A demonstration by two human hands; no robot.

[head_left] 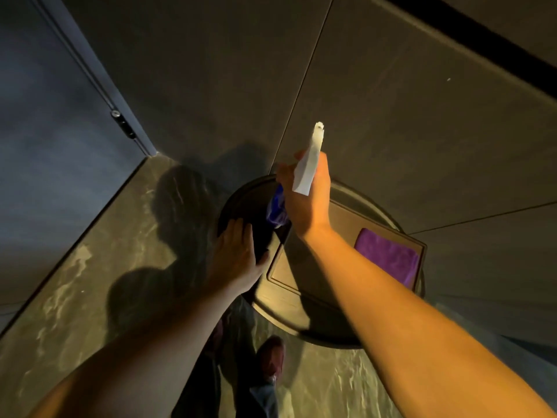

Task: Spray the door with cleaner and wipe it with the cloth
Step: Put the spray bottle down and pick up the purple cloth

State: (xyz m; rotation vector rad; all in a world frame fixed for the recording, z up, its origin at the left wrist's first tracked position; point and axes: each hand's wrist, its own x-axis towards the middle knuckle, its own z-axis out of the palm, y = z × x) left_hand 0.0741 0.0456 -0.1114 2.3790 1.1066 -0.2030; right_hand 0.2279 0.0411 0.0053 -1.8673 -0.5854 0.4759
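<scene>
My right hand (307, 194) is raised and shut on a spray bottle (308, 164) with a white head and a blue body, its nozzle pointing up at the dark grey door panels (229, 86). My left hand (238, 254) lies flat with fingers spread on the dark left part of a round side table (271, 303), holding nothing. A purple cloth (388, 254) lies folded on a tan tray (313, 267) on that table, to the right of my right forearm.
The round table stands against the door at knee height. A blue-grey wall (51, 131) with a hinge (120, 122) meets the door on the left. The glossy marble floor (90, 282) shows my shadow. My legs and a shoe (271, 360) are below.
</scene>
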